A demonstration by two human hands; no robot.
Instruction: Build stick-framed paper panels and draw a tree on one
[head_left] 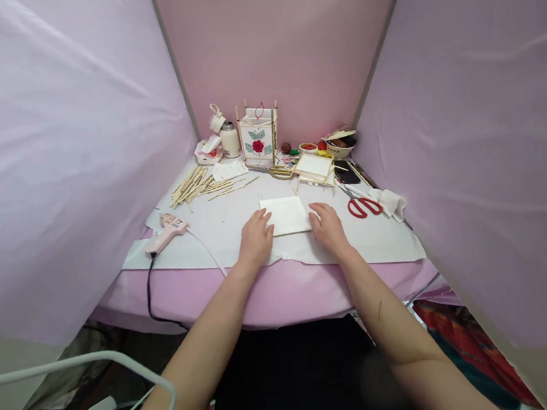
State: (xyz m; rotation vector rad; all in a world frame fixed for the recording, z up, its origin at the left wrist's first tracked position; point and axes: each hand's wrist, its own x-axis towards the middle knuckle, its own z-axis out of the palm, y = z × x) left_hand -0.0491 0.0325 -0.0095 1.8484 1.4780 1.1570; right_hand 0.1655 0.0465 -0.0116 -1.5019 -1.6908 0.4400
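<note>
A white square panel (pixel 285 216) framed with thin sticks lies near the front of the table, with stick ends jutting past its far corners. Along its left edge, my left hand (pixel 256 237) grips with the thumb and curled fingers. My right hand (pixel 328 226) holds the opposite edge in the same way. Behind the panel, to the right, are similar stick-framed panels (pixel 314 167), stacked on one another. A white box-shaped lantern (pixel 258 142) with a red rose and green leaves stands upright at the back.
Thin wooden sticks (pixel 192 187) lie in a loose pile at left. A pink glue gun (pixel 167 233) with a black cord rests at the front left. Red-handled scissors (pixel 363 205) and a crumpled white cloth (pixel 393 204) sit at right. A cream jar (pixel 230 140) stands at back left.
</note>
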